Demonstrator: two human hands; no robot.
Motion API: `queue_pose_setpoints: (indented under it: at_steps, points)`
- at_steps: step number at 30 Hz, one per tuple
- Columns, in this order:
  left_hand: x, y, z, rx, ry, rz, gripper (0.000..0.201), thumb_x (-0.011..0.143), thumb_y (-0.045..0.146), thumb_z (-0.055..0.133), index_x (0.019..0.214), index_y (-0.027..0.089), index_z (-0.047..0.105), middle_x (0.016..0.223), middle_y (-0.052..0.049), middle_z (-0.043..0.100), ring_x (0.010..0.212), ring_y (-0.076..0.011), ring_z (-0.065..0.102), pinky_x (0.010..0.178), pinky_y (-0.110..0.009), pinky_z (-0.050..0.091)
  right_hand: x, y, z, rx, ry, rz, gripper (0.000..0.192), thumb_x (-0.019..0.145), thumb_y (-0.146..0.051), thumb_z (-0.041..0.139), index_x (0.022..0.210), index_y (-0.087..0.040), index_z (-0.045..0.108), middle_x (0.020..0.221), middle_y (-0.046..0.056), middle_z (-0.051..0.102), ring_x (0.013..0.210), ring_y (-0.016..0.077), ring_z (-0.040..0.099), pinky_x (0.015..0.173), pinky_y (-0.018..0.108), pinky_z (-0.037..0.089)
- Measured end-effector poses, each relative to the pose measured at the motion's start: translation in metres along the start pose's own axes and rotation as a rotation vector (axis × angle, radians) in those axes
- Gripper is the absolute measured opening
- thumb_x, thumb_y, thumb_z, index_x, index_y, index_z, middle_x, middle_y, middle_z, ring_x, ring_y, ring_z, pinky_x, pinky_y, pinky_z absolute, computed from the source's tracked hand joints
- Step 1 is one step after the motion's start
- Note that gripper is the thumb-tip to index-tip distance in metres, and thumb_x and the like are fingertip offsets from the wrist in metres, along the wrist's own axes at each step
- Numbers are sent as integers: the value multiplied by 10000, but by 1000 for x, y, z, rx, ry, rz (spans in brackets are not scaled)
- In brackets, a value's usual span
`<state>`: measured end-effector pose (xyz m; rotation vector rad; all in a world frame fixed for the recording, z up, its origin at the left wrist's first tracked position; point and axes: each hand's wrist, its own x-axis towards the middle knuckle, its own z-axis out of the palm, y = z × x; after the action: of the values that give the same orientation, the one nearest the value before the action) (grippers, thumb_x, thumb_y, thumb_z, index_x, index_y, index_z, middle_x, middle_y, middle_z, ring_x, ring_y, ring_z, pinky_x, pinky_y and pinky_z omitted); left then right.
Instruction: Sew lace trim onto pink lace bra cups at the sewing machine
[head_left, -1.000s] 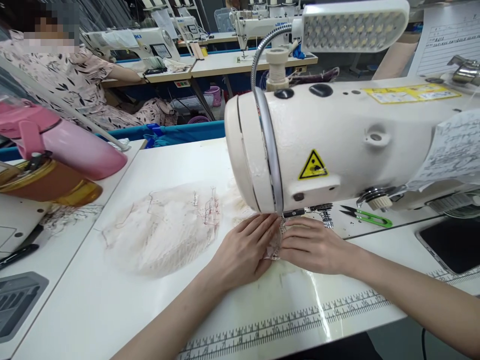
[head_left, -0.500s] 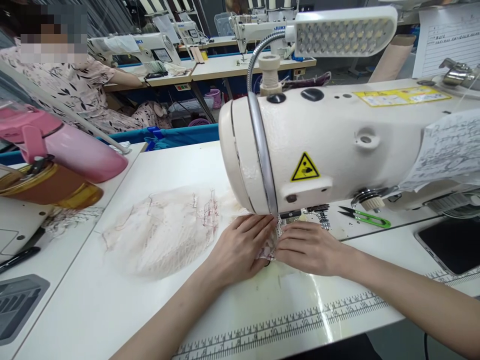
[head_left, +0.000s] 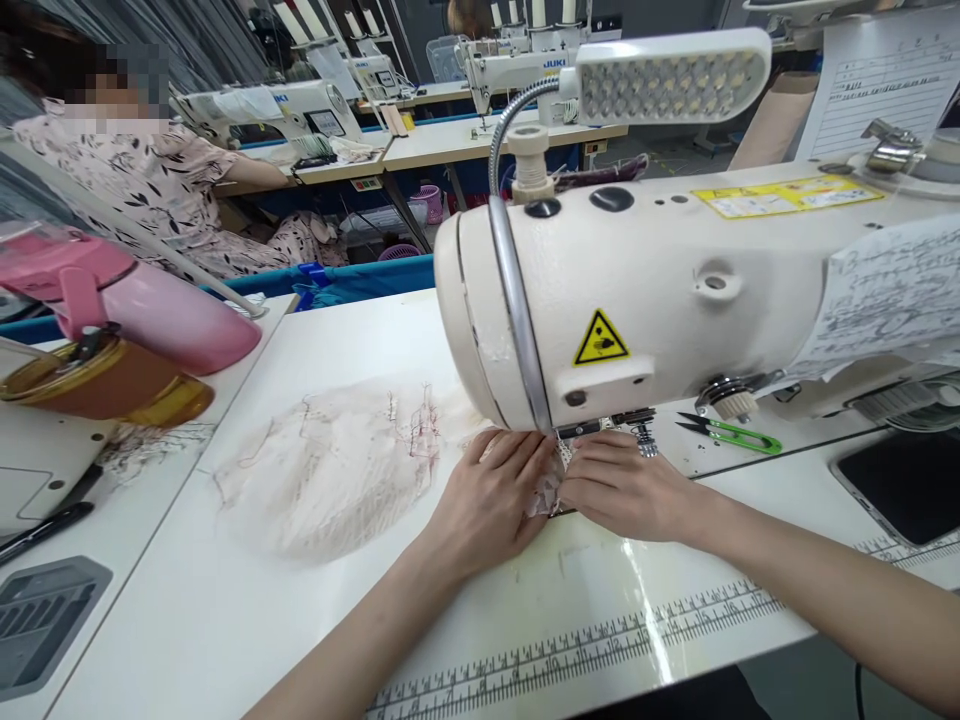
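A piece of pale lace fabric (head_left: 549,490) lies under the head of the white sewing machine (head_left: 645,270), and both hands are on it. My left hand (head_left: 491,495) presses down on the fabric's left side, fingers together and bent over it. Closed on the right edge, the fingers of my right hand (head_left: 622,487) are pinched close to the presser foot area. The machine head and my fingers hide the needle and the seam. More sheer fabric (head_left: 337,480) with loose reddish threads spreads flat over the table to the left.
Green-handled thread snips (head_left: 731,435) and a phone (head_left: 904,485) lie on the right. Left are a pink bottle (head_left: 172,310), an amber container (head_left: 105,380) and a grey tray (head_left: 52,625). A ruler strip (head_left: 555,660) runs along the front edge. A co-worker (head_left: 150,190) sits behind.
The camera view has shifted slightly. Both hands remain on the lace fabric beside the presser foot, and the fabric between them has moved a little toward the machine.
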<state>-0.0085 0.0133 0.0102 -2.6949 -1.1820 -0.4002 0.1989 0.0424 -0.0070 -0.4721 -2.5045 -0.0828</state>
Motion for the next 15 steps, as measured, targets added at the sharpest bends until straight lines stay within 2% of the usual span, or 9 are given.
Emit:
queue_pose_setpoints:
  at_steps: [3, 7, 12, 15]
  points:
    - [1, 2, 0, 15, -11, -13, 507, 810, 315, 497, 1254, 73, 538, 1178, -134, 641, 1068, -292, 560, 948, -459, 400, 3, 1, -5, -28, 22, 15, 214, 851, -54, 457, 778, -185, 610, 715, -26, 643, 761, 109, 561, 642, 243, 436]
    - [1, 4, 0, 30, -34, -27, 517, 804, 308, 501, 1267, 80, 523, 1189, -138, 632, 1079, -297, 548, 978, -480, 371, 3, 4, -8, 5, 13, 41, 164, 870, -118, 496, 775, -185, 612, 708, -33, 629, 720, 105, 548, 634, 261, 414]
    - [0, 4, 1, 24, -49, -35, 530, 797, 309, 499, 1281, 93, 510, 1201, -134, 624, 1080, -301, 548, 986, -497, 359, 1, 5, -12, -160, 70, 80, 142, 901, -187, 508, 803, -191, 610, 746, -26, 642, 730, 114, 535, 622, 290, 352]
    - [0, 5, 1, 14, -54, -42, 528, 805, 308, 493, 1289, 96, 505, 1198, -140, 623, 1077, -301, 553, 982, -505, 363, 1, 5, -15, -224, 56, 70, 147, 910, -214, 504, 815, -195, 614, 755, -26, 650, 687, 111, 520, 616, 295, 333]
